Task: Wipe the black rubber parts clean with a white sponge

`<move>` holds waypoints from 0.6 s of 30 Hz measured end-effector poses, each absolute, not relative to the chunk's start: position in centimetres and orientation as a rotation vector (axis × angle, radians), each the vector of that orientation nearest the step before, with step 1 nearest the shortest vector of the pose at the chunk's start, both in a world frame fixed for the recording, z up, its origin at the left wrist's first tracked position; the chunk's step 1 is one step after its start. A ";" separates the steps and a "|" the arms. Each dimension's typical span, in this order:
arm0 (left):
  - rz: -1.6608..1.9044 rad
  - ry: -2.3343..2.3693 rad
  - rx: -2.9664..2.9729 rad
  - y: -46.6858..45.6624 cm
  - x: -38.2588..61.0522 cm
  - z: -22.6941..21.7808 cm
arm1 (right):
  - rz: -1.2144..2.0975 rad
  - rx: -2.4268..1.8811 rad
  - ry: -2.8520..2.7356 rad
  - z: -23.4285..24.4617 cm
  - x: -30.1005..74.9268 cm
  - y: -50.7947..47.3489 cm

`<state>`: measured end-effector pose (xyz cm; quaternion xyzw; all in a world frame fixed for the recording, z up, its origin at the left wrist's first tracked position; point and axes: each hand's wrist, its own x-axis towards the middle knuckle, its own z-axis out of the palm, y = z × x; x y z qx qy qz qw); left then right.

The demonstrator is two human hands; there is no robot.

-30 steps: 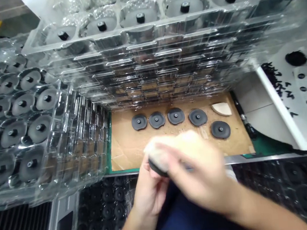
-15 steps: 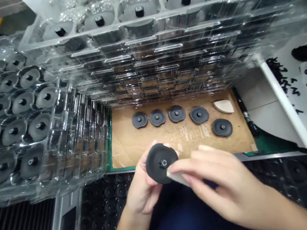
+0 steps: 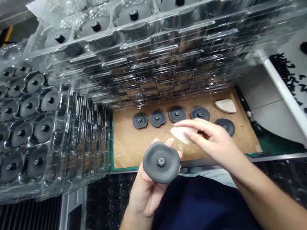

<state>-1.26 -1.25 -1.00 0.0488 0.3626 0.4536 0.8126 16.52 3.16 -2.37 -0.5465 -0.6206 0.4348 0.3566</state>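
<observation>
My left hand (image 3: pixel 150 192) holds a dark grey rubber disc (image 3: pixel 161 162) up on its fingertips, with its central metal-topped stud facing me. My right hand (image 3: pixel 213 139) is just to the right of the disc, apart from it, and pinches a cream pad (image 3: pixel 179 134) at its fingertips. Several similar discs lie in a row on a cardboard sheet (image 3: pixel 129 143) beyond my hands. The nearest, a disc (image 3: pixel 226 125), is partly hidden by my right hand. A second cream wedge-shaped pad (image 3: pixel 225 106) lies at the right end of the row.
Stacked clear plastic trays (image 3: pixel 136 58) holding discs tower behind and left of the cardboard. A black tool (image 3: pixel 248 119) lies along its right edge. A white-edged tray (image 3: pixel 285 93) with small black bits sits right; dark discs fill trays below.
My right hand has moved up and away from the disc, taking the cream pad off it. The disc now faces me more squarely in my left hand. The view has shifted slightly.
</observation>
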 end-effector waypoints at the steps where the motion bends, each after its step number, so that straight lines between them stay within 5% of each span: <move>1: 0.970 0.740 0.096 -1.2 -1.3 -1.1 | 1.226 -1.497 -1.543 -3.3 17.0 2.3; 6: 0.935 0.648 0.122 -0.8 -1.1 -1.4 | 1.481 -1.561 -1.527 -7.2 18.1 -2.9; 11: 0.888 0.635 0.117 -0.6 -0.7 -1.2 | 1.402 -1.644 -1.504 -6.5 19.2 -2.6; 15: 0.874 0.620 0.140 -1.1 -0.2 -1.3 | 0.976 -1.532 -1.567 -0.9 19.1 0.0; 18: 0.922 0.721 0.192 -1.6 0.1 -1.7 | 0.569 -1.032 -1.933 2.5 17.6 1.5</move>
